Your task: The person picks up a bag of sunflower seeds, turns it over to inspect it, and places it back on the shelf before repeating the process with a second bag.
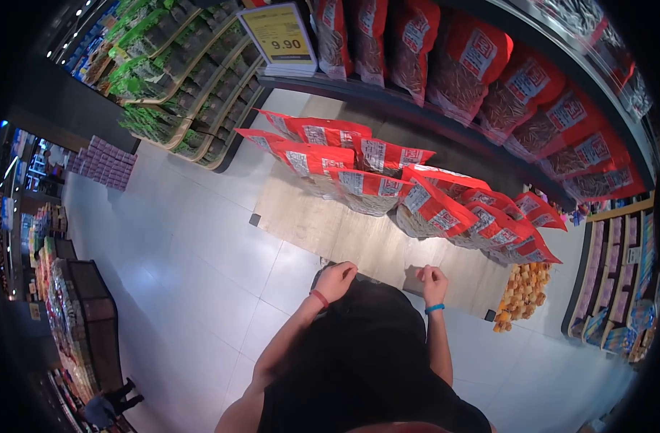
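My left hand (336,281), with a red band at the wrist, hovers at the near edge of a wood-topped table (308,224). Its fingers are curled in and nothing shows in them. My right hand (434,283), wearing a blue wristband, is also closed over the near side of the table, with no object visible in it. Beyond both hands stand several red-topped bags in two rough rows, among them a front bag (373,191) and one further right (434,206). Their clear lower parts show small, pale contents. Neither hand touches a bag.
Behind the table, a shelf holds more red bags (467,61) of what look like sunflower seeds, beside a 9.90 price sign (279,36). Small orange-yellow packs (523,292) are heaped at right. Green-topped goods (153,79) fill the left rack. A person (103,410) is at lower left.
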{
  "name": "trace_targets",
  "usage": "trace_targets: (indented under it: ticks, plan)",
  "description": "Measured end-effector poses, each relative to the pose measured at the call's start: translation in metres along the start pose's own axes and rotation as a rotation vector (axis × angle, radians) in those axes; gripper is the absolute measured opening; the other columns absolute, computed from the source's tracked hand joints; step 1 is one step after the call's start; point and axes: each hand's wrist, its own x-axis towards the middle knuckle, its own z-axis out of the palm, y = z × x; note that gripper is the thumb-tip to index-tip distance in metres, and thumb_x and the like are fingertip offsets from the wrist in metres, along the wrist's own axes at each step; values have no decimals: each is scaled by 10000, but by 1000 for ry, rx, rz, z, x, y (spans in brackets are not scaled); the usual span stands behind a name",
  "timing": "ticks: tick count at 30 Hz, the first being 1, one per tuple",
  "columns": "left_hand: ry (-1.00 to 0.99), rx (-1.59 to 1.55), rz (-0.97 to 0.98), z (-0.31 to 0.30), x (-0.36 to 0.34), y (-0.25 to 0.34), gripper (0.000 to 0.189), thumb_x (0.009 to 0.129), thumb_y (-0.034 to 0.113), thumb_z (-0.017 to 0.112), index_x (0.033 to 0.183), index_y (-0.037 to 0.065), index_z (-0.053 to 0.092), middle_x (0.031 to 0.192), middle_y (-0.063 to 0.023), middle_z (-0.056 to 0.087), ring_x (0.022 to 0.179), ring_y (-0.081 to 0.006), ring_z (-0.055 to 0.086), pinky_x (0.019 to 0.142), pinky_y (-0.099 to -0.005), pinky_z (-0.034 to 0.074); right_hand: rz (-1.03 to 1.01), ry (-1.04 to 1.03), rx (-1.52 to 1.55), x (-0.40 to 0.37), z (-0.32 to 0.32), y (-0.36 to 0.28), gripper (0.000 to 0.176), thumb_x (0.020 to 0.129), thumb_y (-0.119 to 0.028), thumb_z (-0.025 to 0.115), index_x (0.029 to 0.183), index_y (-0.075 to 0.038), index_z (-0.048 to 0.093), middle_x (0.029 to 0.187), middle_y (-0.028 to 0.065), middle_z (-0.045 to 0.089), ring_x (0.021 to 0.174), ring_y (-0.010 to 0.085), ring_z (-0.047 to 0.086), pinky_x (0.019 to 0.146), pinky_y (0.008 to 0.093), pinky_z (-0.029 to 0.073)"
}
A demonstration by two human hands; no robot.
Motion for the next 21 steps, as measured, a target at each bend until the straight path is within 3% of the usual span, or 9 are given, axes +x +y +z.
trace_targets:
  ticks: [3, 4, 6, 10, 13, 18, 21]
  plan:
    - [-36, 28, 19, -3, -3, 5, 178, 924, 196, 563, 966, 45, 646, 893, -143, 683, 824, -325, 651, 733, -382, 514, 118, -133, -59, -15, 17, 17, 344, 961, -222, 574, 716, 18, 609, 642, 68, 653, 568, 104, 609, 525, 277, 480]
    - [-62, 53, 37, -4, -3, 7, 182, 918, 215, 556, 943, 60, 649, 893, -159, 676, 838, -370, 637, 731, -428, 513, 114, -140, -60, -15, 22, 13, 344, 961, -222, 574, 716, 18, 609, 642, 68, 653, 568, 104, 609, 525, 277, 480]
    - [-60, 79, 40, -4, -4, 2, 190, 922, 221, 547, 950, 63, 649, 915, -159, 674, 859, -369, 634, 747, -430, 511, 143, -366, -291, -14, 30, 4, 410, 956, -272, 574, 668, 15, 623, 577, 63, 631, 533, 105, 604, 505, 264, 457]
    - [-51, 185, 13, -18, -14, -1, 203, 929, 232, 531, 973, 71, 646, 979, -155, 665, 924, -361, 624, 794, -430, 505, 153, -485, -453, -2, 51, 3, 462, 956, -315, 560, 635, 9, 635, 525, 59, 605, 461, 122, 585, 478, 269, 452]
    - [4, 132, -57, -32, -22, -10, 212, 931, 243, 530, 981, 71, 644, 1009, -154, 657, 960, -353, 616, 815, -426, 500, 234, -502, -363, 9, 64, 13, 467, 960, -320, 553, 643, 13, 632, 518, 63, 597, 447, 122, 580, 455, 274, 453]
    - [227, 82, -183, -62, -40, -25, 220, 928, 247, 544, 994, 69, 656, 901, -155, 683, 828, -351, 649, 757, -424, 513, 241, -628, -364, 23, 89, 1, 450, 964, -302, 558, 666, 27, 627, 520, 81, 590, 441, 134, 583, 434, 272, 470]
    - [344, -61, -237, -77, -53, -52, 227, 951, 195, 552, 1051, 13, 642, 940, -147, 698, 849, -271, 683, 750, -350, 535, 270, -681, -376, 30, 103, -2, 428, 966, -288, 560, 694, 36, 626, 532, 97, 596, 438, 147, 591, 422, 273, 476]
